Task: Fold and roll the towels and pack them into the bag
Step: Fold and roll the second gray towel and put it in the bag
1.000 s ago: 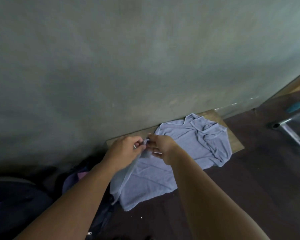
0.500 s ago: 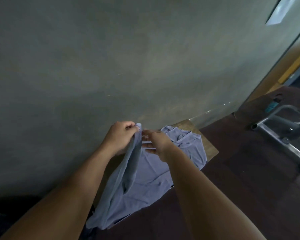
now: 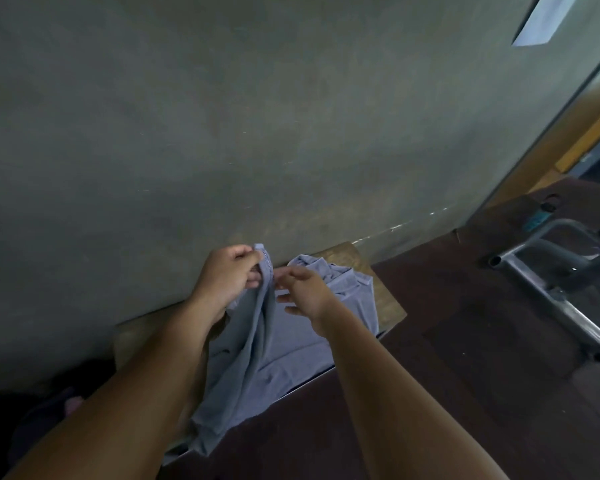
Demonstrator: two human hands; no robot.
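Observation:
A grey-blue towel (image 3: pixel 284 348) lies partly on a low wooden board (image 3: pixel 385 296) by the wall, its far end crumpled. My left hand (image 3: pixel 227 275) pinches one corner and holds it up, so the cloth hangs down in a long fold. Just to the right of that raised edge is my right hand (image 3: pixel 303 289), thumb and forefinger at the cloth and the other fingers spread. A dark bag (image 3: pixel 39 424) with a purple patch sits at the lower left, mostly in shadow.
A grey-green wall (image 3: pixel 257 116) rises straight behind the board. Dark brown floor (image 3: pixel 447 393) spreads to the right. A metal tube frame (image 3: pixel 561 292) stands at the right edge, and a doorway with a yellow frame opens behind it.
My left hand has lifted the towel corner up off the board, and the cloth now hangs from it. The view has tilted upward and to the right.

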